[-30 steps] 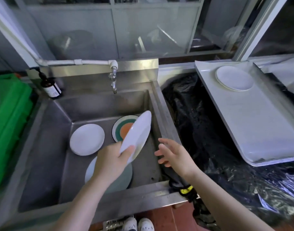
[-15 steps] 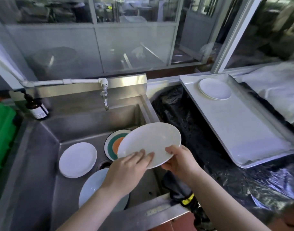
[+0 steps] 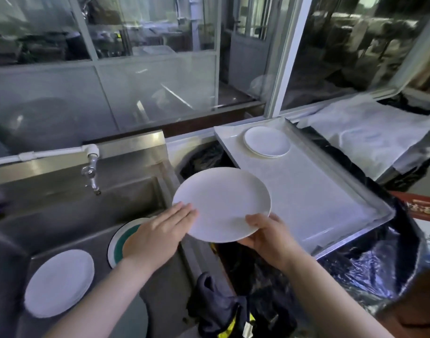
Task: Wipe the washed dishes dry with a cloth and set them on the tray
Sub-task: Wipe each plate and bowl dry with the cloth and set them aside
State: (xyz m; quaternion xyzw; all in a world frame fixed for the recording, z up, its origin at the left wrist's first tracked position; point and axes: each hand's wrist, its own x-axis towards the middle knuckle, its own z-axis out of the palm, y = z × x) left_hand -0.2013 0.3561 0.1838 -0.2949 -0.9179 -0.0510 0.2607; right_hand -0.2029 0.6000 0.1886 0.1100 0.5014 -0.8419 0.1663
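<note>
**White plate held between sink and tray**

The white plate (image 3: 222, 203) is held in the air by both hands, roughly level with its face up, above the gap between the steel sink (image 3: 70, 211) and the tray (image 3: 314, 191). Its near right rim is gripped by the right hand (image 3: 270, 236), the thumb curled over the top of the rim and the other fingers hidden beneath. The left hand (image 3: 157, 236) is laid against the plate's left rim with its fingers (image 3: 182, 212) straight and flat, released rather than clenched, touching the edge.

The tray is set to the right of the sink and is tilted across black plastic sheeting (image 3: 370, 269). A small stack of white plates (image 3: 267, 141) is seen in the tray's far left corner, well apart from the held plate; no other dish is seen on the tray's pale surface.

In the sink basin, another stack of white plates (image 3: 59, 281) is placed at the near left, and a plate with a green ring (image 3: 121, 240) is partly covered by the left forearm. A tap (image 3: 92, 173) is fixed to the sink's back wall. A dark cloth (image 3: 221, 306) is draped at the sink's near right corner, touched by neither hand. White sheeting (image 3: 370, 132) is spread beyond the tray's far right edge.
</note>
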